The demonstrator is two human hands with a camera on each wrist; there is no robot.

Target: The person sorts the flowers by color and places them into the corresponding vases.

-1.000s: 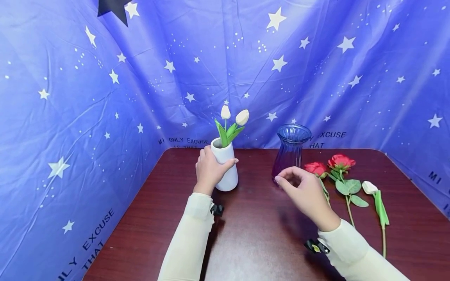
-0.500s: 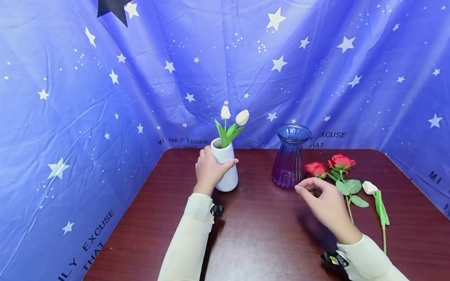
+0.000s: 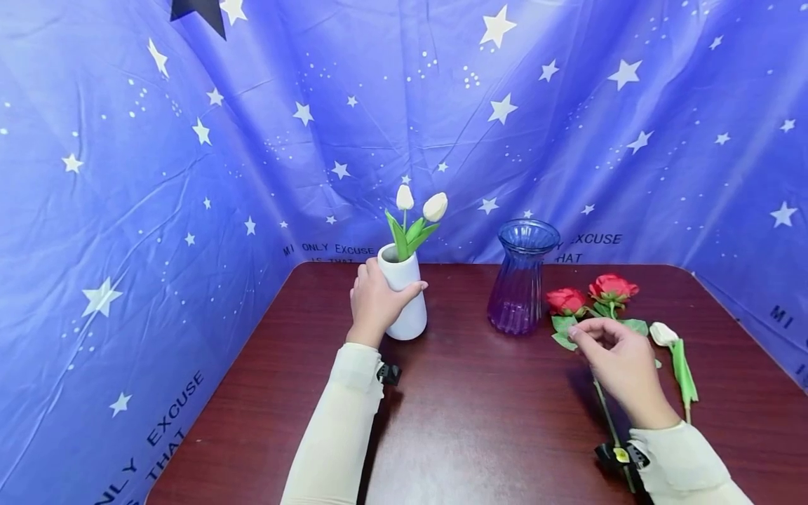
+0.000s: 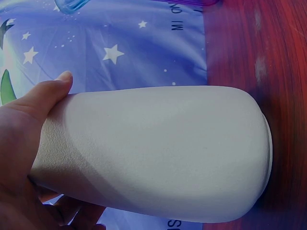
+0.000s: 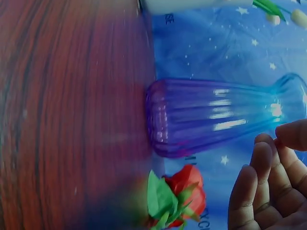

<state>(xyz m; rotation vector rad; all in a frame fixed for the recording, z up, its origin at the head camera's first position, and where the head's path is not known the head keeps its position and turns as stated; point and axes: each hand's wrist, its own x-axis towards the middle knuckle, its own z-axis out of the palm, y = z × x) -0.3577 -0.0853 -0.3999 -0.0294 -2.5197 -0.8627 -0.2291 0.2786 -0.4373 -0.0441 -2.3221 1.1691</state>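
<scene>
The left hand [image 3: 377, 300] grips a white vase [image 3: 407, 319] near its rim; its thumb lies along the right side. Two white tulips [image 3: 435, 207] with green leaves stand in that vase. In the left wrist view, the vase [image 4: 158, 148] is held by the hand [image 4: 24, 139] around its narrower end. The right hand [image 3: 621, 365], fingers loosely curved and holding nothing, hovers over the leaves and stems of the red roses [image 3: 614, 287]. In the right wrist view, the thumb and fingertips of the hand [image 5: 273, 182] are close together, with a rose [image 5: 187, 189] lower left.
A blue-purple glass vase [image 3: 516, 294] stands upright between the white vase and the roses. One white tulip [image 3: 684, 372] lies on the table's right side. Behind the brown table [image 3: 454, 421] hangs a blue cloth [image 3: 379, 70] with white stars.
The right hand has moved right, from in front of the glass vase to over the rose stems, uncovering the vase's base. The left hand keeps its grip on the white vase.
</scene>
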